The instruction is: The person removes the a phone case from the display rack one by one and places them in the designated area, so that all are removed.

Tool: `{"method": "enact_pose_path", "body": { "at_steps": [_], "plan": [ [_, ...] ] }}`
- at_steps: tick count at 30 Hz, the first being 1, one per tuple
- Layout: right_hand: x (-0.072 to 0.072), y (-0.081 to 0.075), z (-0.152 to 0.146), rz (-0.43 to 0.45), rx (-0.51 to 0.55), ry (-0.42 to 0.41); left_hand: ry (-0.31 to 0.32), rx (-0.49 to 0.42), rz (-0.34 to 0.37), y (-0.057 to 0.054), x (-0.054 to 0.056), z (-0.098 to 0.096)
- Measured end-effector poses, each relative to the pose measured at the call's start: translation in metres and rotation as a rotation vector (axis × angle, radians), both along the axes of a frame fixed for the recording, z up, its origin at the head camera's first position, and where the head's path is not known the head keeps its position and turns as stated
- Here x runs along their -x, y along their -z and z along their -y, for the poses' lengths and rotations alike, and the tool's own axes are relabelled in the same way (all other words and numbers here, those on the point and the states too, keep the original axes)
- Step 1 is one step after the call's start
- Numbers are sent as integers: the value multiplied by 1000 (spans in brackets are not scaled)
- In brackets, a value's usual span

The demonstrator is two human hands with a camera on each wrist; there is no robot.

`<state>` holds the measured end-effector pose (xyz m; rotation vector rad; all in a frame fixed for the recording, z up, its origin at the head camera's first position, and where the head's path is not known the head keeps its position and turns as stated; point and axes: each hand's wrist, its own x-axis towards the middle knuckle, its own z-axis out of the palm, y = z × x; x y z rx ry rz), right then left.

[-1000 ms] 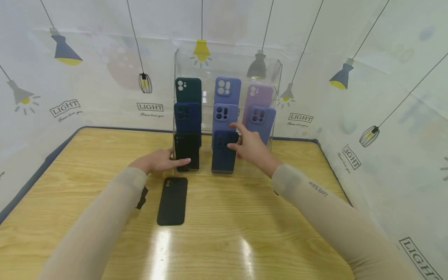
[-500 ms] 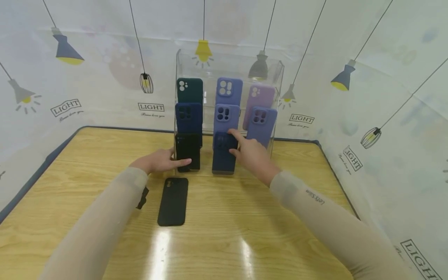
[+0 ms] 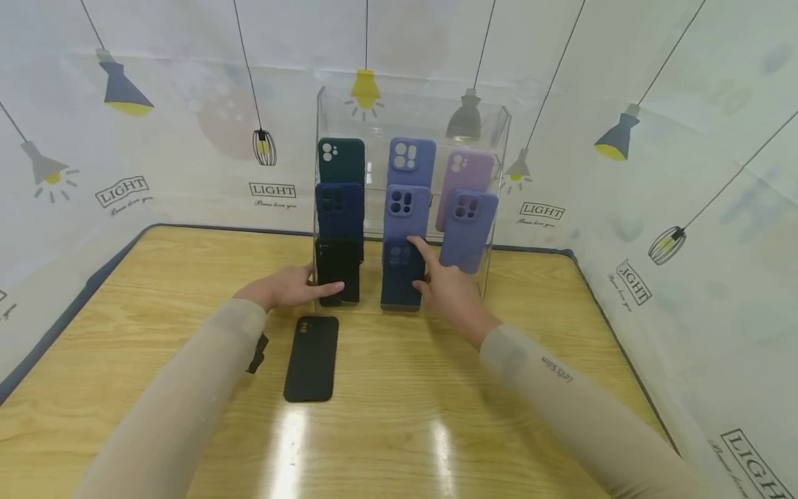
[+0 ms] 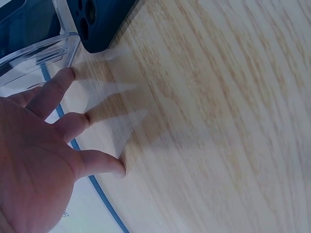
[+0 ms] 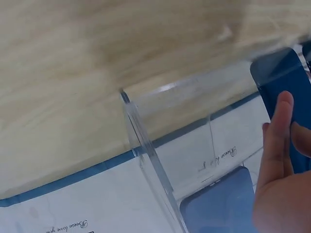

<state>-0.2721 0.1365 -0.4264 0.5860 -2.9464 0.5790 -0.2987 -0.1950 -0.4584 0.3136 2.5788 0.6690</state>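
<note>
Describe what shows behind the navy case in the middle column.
The middle periwinkle case rises behind the navy case, and the top periwinkle case behind that. Their lower parts are largely covered and cannot be fully seen.

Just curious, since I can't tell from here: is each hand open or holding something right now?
Left hand: open, at the upright black case.
Right hand: open, at the front dark blue case.

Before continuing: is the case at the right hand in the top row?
No, the right hand is at a dark blue case in the bottom row.
</note>
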Motion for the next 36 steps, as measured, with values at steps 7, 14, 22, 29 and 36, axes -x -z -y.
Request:
{"method": "enact_pose_path", "body": {
  "at_steps": [7, 14, 22, 29, 36],
  "plan": [
    [-1, 10, -1, -81, -16, 7, -2, 8, 14, -1, 0, 0],
    [-1, 21, -6, -217, 64, -55, -10, 1, 13, -2, -1, 0],
    [1, 27, -7, -274, 149, -101, -6, 12, 10, -2, 0, 0],
    [4, 13, -4, -278, 167, -164, -7, 8, 11, -3, 1, -2],
    [3, -10, 3, -231, 247, -173, -1, 7, 16, -1, 2, -1]
  ]
}}
